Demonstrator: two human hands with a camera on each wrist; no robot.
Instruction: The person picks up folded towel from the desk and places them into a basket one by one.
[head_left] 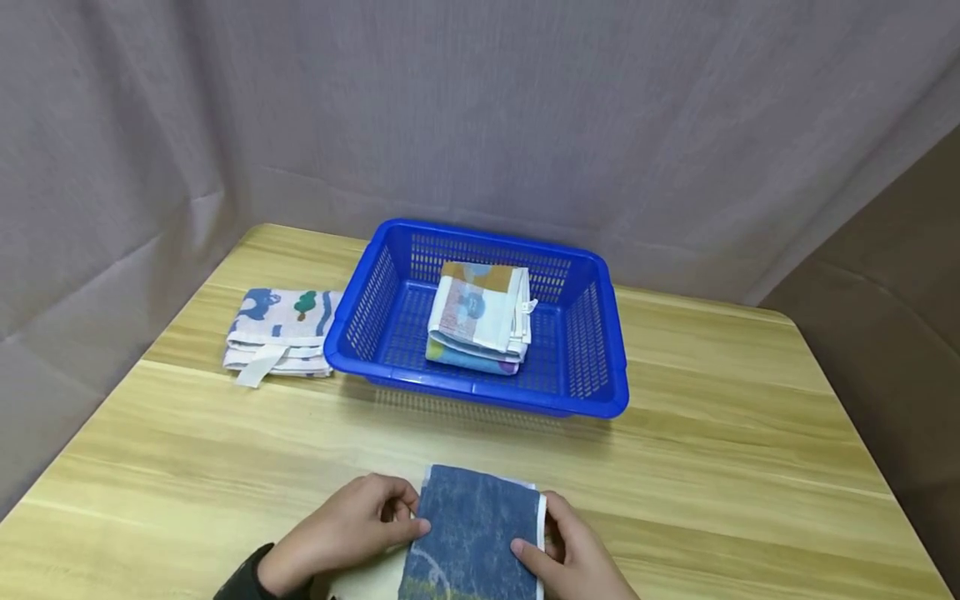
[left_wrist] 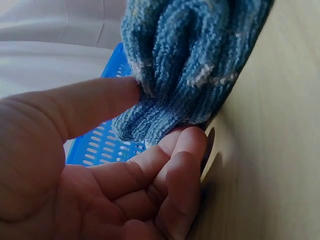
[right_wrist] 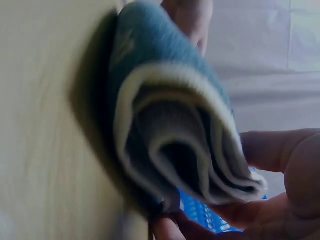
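Note:
A folded dark blue towel with white edges is held between both hands at the front of the table. My left hand pinches its left edge, thumb on top and fingers beneath. On the opposite edge my right hand grips it the same way, thumb laid over the top face. In the left wrist view the towel shows ribbed, bunched folds close above the wood. Several rolled layers with pale hems show at the end of the towel in the right wrist view.
Beyond the hands stands a blue plastic basket with perforated sides. Inside it lie a folded brown-and-white towel and a colourful one beneath. A folded white towel with blue patterns lies left of the basket, and a grey curtain hangs behind.

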